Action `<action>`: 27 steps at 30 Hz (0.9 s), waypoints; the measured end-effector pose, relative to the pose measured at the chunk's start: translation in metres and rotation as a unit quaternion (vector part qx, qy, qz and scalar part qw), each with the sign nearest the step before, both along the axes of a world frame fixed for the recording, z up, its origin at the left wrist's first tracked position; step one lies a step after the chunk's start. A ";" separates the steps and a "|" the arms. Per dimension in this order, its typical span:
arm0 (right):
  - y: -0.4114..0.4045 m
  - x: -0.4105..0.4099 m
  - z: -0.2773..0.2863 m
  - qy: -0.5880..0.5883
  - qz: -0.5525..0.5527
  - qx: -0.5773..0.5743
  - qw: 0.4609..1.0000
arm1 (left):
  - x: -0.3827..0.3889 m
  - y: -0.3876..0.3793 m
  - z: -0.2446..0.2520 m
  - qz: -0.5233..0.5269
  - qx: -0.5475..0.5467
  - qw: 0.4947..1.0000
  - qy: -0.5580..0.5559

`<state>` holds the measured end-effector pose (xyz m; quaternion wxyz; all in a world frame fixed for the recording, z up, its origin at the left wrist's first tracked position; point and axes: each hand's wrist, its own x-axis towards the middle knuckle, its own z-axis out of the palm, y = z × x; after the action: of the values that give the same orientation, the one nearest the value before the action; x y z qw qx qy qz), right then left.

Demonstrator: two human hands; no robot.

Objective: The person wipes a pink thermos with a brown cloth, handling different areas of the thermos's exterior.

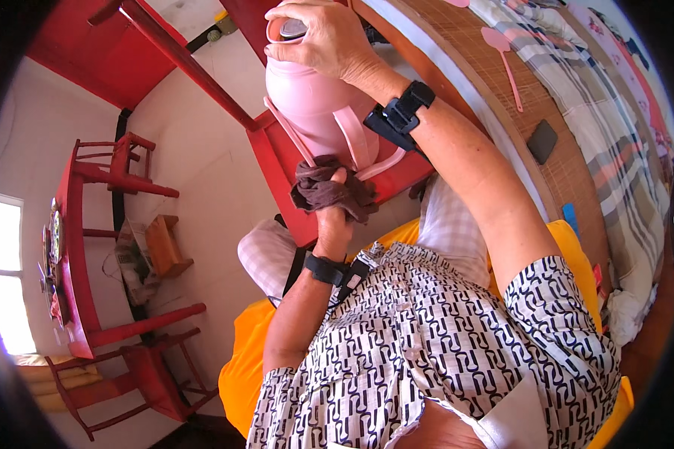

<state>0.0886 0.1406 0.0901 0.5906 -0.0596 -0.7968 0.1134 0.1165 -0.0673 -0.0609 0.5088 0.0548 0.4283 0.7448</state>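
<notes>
A pink thermos jug stands at the top middle on a red wooden surface. My right hand grips its top, with fingers and thumb around the rim. Inside the mouth a dark grey round piece shows. A pink curved handle and a thin pink strip are on the side nearer me. My left hand holds a bunched dark brown cloth, close to the jug's lower part. The cloth hides most of the left fingers and the jug's base.
To the right, a bamboo-mat bed bears a pink fly swatter, a dark phone-like object and a plaid blanket. At left are a red table, red chairs and a wooden box.
</notes>
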 end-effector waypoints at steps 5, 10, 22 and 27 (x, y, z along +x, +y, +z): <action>-0.001 -0.004 0.001 0.007 -0.005 0.003 1.000 | 0.009 0.004 -0.014 -0.001 0.012 0.998 -0.066; 0.000 -0.002 0.000 0.003 -0.010 0.008 1.000 | 0.017 0.013 -0.012 -0.036 -0.024 0.983 -0.176; -0.003 0.001 0.003 -0.030 0.018 0.004 0.999 | 0.053 0.032 0.007 -0.079 0.068 0.955 -0.277; -0.005 0.004 0.007 -0.054 0.042 -0.010 0.998 | 0.062 0.046 0.009 -0.104 0.095 0.946 -0.293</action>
<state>0.0922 0.1360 0.0969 0.5411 -0.0385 -0.8279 0.1426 0.1781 -0.0217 -0.0518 0.6787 -0.0738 0.1799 0.7082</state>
